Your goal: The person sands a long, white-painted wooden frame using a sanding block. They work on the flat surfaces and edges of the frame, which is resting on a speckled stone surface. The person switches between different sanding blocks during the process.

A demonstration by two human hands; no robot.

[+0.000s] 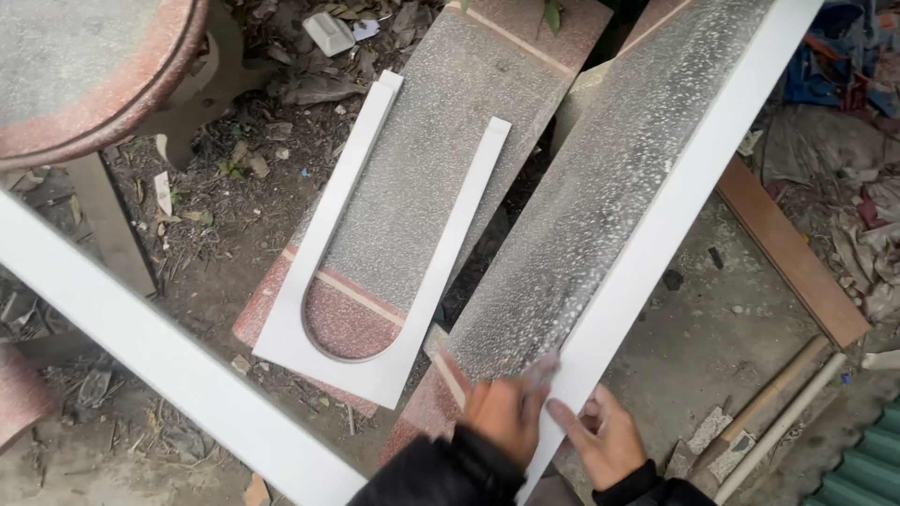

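A long white board [675,197] runs diagonally from the top right down to the person's hands at the bottom centre, resting along the right edge of a speckled grey stone slab [600,187]. Left of that slab lies a second stone slab [441,159], and on it sits a white U-shaped cut-out panel [375,365]. Further left, another white strip [159,356] crosses the lower corner, below a round stone table [84,75]. The left hand [506,412] lies flat by the board's near end, fingers spread and pressing its edge. The right hand [609,436] pinches the same end between thumb and fingers. The board looks stiff, smooth and fairly light, though long and unwieldy; holding both edges would likely steady it.
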